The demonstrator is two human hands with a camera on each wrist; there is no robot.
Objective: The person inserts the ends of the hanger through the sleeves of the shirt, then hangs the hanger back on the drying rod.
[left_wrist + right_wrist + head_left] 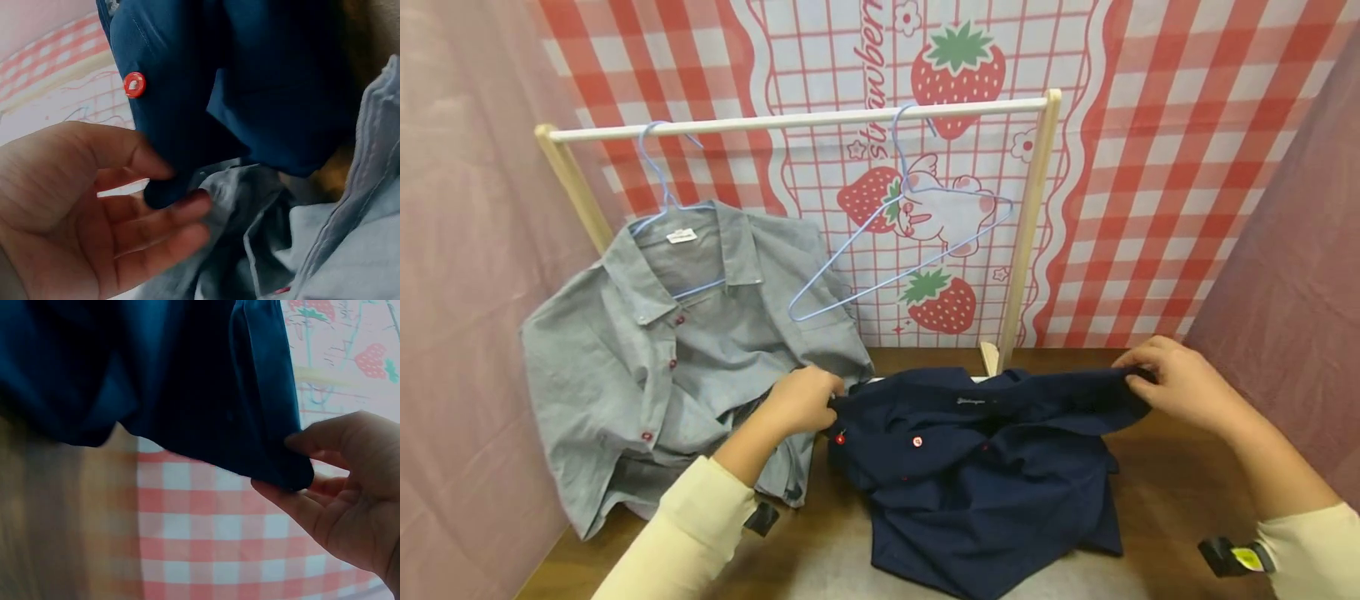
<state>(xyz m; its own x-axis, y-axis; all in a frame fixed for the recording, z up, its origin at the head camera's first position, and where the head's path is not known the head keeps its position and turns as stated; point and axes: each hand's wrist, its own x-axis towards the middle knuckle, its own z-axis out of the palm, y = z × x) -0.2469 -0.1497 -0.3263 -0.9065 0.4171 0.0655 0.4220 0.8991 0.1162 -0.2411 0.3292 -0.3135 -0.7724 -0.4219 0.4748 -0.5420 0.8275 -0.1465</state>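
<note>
A navy shirt (992, 500) with red buttons is stretched sideways between the two hands, its lower part hanging down over the table. The left hand (803, 398) pinches the shirt's left upper corner between thumb and fingers; a red button (134, 84) shows just above that grip in the left wrist view. At the opposite end, the right hand (1183, 385) pinches the right corner, thumb on one face of the cloth and fingers on the other. Small pale lettering (970, 401) is visible inside the upper edge. An unfilled blue wire hanger (850, 302) hangs above the shirt.
A rack with a white rail (805, 119) and wooden posts (1030, 225) stands behind. A grey shirt (715, 333) hangs from its left side on another blue hanger (662, 179), close beside the left hand. Beneath is a brown wooden tabletop (1180, 492). Pink curtains (467, 292) flank the space.
</note>
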